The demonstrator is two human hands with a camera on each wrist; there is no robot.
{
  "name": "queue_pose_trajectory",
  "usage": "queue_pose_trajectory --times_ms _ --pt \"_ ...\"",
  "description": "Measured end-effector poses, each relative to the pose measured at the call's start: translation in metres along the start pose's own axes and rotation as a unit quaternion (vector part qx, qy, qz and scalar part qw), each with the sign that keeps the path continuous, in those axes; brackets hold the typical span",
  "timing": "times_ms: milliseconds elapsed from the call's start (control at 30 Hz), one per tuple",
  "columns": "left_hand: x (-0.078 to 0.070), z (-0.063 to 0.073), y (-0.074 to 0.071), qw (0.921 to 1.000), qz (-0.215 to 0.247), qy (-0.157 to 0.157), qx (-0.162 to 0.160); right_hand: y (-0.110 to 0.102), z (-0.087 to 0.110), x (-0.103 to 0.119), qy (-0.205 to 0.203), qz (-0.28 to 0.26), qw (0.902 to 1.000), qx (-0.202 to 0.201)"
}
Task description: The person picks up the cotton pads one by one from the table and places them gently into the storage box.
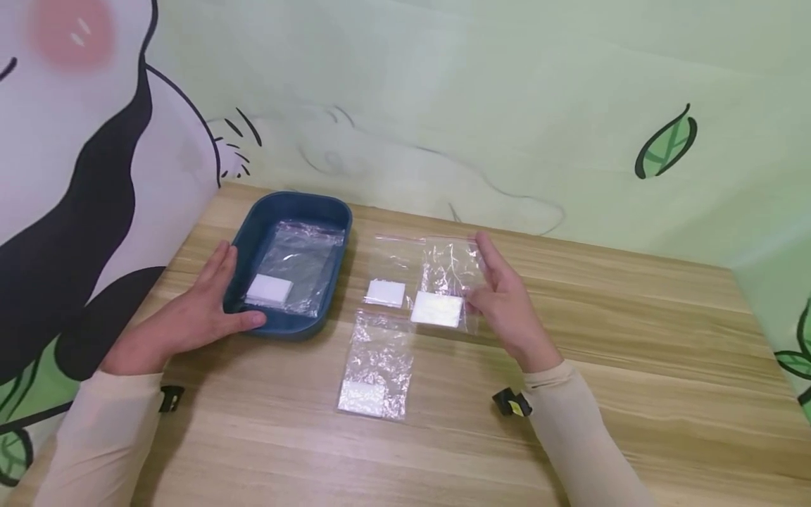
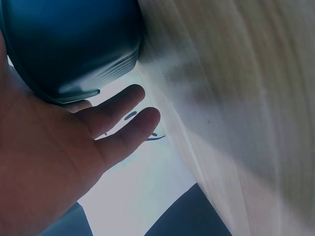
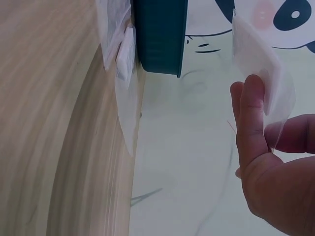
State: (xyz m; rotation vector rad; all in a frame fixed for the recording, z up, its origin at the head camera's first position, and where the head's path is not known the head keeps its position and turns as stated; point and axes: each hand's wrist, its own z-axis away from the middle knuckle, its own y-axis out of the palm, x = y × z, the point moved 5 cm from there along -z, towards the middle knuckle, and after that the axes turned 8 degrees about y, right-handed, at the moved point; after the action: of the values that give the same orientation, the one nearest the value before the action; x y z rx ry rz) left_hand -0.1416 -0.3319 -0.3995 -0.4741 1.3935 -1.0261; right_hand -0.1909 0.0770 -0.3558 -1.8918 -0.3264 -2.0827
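Note:
My right hand [image 1: 512, 313] pinches the right edge of a clear zip bag [image 1: 450, 264] between thumb and fingers. A flat white block [image 1: 437, 310] lies in its lower part, and the right wrist view shows this bag [image 3: 253, 54] raised off the table. At the left, my left hand [image 1: 190, 313] rests against a dark blue tray [image 1: 298, 327], fingers extended along the outer wall, thumb over the near rim. Inside the tray lies a similar bag [image 1: 298, 260] with a white block [image 1: 269, 289] in it.
Two more clear zip bags lie on the wooden table [image 1: 633, 394]: one, the farther bag [image 1: 394, 259], beside the held one, the other, the nearer bag [image 1: 380, 352], in front. Each contains a white block. A printed backdrop [image 1: 443, 91] rises behind the table's far edge.

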Motion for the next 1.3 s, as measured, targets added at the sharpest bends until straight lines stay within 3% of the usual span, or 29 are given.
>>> queue_pose_trajectory --times_ms 233,467,967,1300 --pt "-0.003 -0.001 0.001 1.0000 0.005 0.001 0.000 0.008 -0.011 0.004 -0.004 -0.005 1.0000 -0.004" --pt "0.000 0.002 0.005 0.9999 0.010 0.006 -0.001 0.030 -0.029 0.008 0.006 -0.018 0.9998 -0.003" --pt "0.001 0.003 0.001 0.9999 0.005 0.011 -0.006 0.109 -0.076 0.024 0.020 -0.062 0.9976 0.025" --pt "0.001 0.002 0.000 0.9999 0.006 0.008 -0.007 0.158 -0.103 0.016 0.051 -0.028 0.9983 0.011"
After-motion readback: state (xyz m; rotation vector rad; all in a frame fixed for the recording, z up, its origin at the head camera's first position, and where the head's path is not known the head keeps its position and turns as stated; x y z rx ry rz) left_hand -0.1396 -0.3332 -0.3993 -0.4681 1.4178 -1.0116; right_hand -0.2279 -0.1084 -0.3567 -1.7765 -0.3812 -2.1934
